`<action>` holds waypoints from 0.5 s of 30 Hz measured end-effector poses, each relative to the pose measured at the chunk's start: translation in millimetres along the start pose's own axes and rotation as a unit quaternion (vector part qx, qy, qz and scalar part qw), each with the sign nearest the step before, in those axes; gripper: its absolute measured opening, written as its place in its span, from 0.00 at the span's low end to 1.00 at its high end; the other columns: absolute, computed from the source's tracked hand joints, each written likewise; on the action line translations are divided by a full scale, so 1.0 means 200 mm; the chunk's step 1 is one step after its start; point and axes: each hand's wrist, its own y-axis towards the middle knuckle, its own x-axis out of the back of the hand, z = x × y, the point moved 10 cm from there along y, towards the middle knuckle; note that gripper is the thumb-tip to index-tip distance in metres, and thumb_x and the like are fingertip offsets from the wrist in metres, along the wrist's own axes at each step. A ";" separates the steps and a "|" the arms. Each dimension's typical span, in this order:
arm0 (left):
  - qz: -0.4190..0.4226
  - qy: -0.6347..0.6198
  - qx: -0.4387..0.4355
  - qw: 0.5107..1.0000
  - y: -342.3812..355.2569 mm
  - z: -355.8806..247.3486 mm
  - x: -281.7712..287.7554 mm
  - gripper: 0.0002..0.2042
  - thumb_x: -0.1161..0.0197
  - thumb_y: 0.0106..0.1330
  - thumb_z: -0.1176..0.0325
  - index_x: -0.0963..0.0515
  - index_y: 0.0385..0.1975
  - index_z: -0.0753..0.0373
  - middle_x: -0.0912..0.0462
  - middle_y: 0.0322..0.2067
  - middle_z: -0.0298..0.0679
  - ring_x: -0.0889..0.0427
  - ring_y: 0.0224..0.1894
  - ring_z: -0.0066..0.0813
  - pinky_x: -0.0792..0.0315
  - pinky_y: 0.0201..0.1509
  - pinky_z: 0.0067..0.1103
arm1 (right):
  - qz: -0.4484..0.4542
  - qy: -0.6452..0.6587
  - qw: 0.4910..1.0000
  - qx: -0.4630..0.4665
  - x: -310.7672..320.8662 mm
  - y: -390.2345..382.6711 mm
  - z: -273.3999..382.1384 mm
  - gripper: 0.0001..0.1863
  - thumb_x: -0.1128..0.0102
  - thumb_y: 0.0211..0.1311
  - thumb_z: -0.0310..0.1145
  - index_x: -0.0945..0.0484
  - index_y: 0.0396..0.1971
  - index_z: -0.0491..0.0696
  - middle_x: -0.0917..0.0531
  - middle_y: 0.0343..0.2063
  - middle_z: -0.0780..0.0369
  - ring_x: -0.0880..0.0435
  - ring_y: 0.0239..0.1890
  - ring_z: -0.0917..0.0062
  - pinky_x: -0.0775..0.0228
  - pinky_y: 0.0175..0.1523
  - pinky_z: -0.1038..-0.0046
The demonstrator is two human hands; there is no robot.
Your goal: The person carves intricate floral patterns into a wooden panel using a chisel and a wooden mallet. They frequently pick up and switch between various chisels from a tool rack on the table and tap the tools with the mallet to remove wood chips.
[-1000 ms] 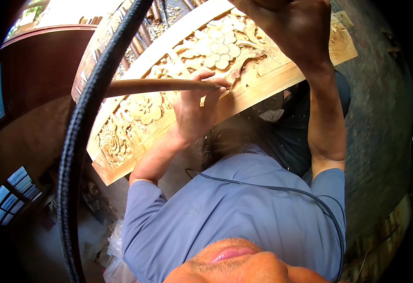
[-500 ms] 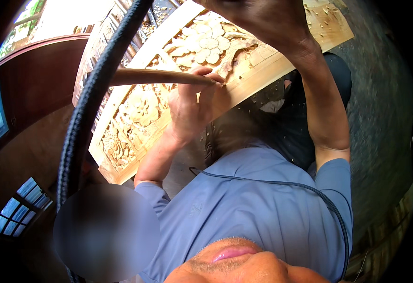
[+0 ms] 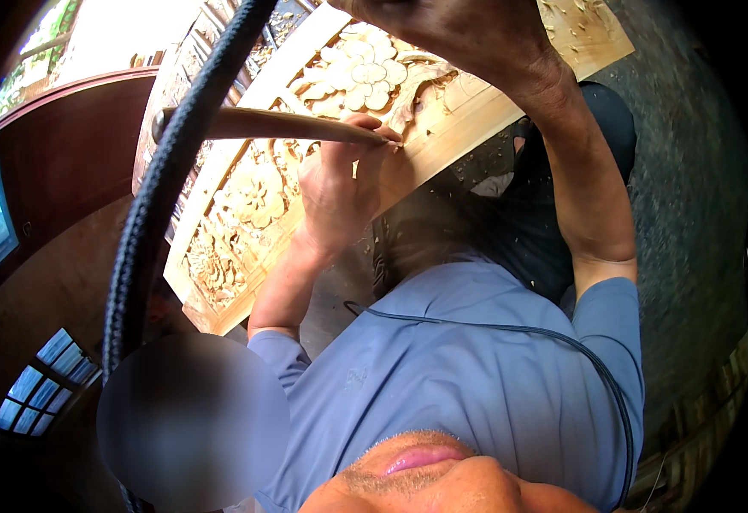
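One carved wooden panel (image 3: pixel 442 145) slants across the upper middle of the frame, carved side up. The left hand (image 3: pixel 338 179) has its fingers curled snug round the front end of a brown shaft (image 3: pixel 280 125), down close to the wood, I'd guess for a steadier tip. Long back end pokes toward upper left. The right hand (image 3: pixel 472 38) is cut off by the top edge, so I can't tell how open it is or what's in it.
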 end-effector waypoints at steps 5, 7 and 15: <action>0.040 0.106 -0.042 0.993 0.04 -0.12 -0.02 0.13 0.34 0.73 0.79 0.27 0.52 0.65 0.08 0.36 0.40 0.06 0.38 0.33 0.16 0.42 0.23 | -0.026 -0.064 0.996 0.064 0.12 0.03 0.13 0.16 0.30 0.58 0.35 0.10 0.46 0.49 0.11 0.24 0.56 0.10 0.24 0.64 0.15 0.36 0.66; 0.053 0.099 -0.027 0.993 0.05 -0.12 -0.03 0.12 0.34 0.73 0.77 0.27 0.52 0.63 0.07 0.36 0.39 0.06 0.37 0.35 0.16 0.41 0.25 | -0.097 -0.046 0.986 0.128 0.21 0.03 0.20 0.16 0.31 0.57 0.34 0.10 0.46 0.49 0.11 0.24 0.57 0.10 0.25 0.64 0.15 0.36 0.65; 0.062 0.092 -0.010 0.994 0.04 -0.09 -0.03 0.13 0.35 0.73 0.78 0.27 0.53 0.63 0.07 0.37 0.42 0.06 0.39 0.36 0.15 0.42 0.27 | -0.068 -0.201 0.940 0.267 0.30 0.12 0.55 0.13 0.28 0.50 0.37 0.12 0.37 0.52 0.17 0.18 0.63 0.15 0.23 0.65 0.23 0.34 0.62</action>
